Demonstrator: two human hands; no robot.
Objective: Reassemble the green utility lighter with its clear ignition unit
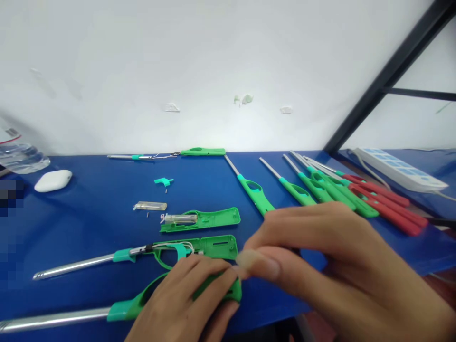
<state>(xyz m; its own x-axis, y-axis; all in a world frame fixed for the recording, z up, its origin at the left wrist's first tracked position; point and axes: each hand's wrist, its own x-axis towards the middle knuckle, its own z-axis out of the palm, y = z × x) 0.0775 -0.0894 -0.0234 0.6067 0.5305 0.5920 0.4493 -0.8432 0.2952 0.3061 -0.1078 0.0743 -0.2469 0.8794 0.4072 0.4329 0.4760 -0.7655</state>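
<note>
My left hand [188, 299] is wrapped over the green handle of a long-barrelled gas lighter [133, 304] at the table's front, its metal barrel pointing left. My right hand [313, 266] is pinched at the handle's right end, close to my left fingertips; what sits between thumb and finger is hidden. Just behind lies an opened lighter [123, 256] with its wires, teal trigger and green half-shell [217, 247] exposed. Beyond it, another green half-shell [221, 217] carries a clear fuel tank [181, 218]. A second clear tank [151, 205] and a loose teal trigger [164, 181] lie farther back.
Several green lighters [297, 190] and red lighters [388, 204] lie at the right, beside a white power strip [402, 168]. An opened lighter [203, 151] rests along the wall. A white case [53, 181] and a clear bottle [23, 159] are at the left.
</note>
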